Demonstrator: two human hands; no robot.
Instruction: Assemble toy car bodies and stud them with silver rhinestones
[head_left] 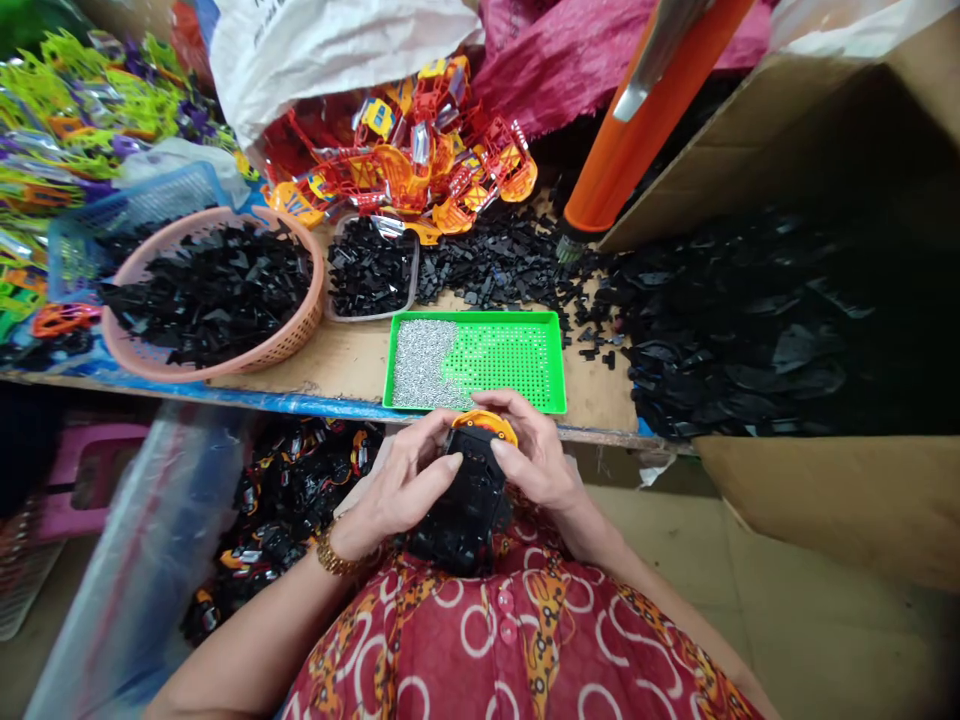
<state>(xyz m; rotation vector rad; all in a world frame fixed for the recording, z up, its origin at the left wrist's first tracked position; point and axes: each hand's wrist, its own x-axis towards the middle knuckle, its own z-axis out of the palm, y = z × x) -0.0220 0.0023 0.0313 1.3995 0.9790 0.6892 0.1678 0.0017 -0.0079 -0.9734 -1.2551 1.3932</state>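
Between my two hands is a toy car body (469, 490), its black underside facing up and an orange-yellow end pointing away from me. My left hand (412, 470) grips its left side, thumb lying on the black plate. On the other side my right hand (536, 460) closes around the front corner, thumb pressed near the orange edge. The car is held close above my lap, just short of the table edge. Right beyond it lies a green perforated tray (559, 360) with many small silver screws (426, 360) heaped in its left half.
A pink basket (315, 290) and a clear tub (412, 270) hold black plastic parts. Orange and red car shells (420, 160) spill from a white sack (337, 60). An orange power screwdriver (622, 130) hangs at right, beside a cardboard box (750, 130). Finished-looking cars (292, 500) pile below left.
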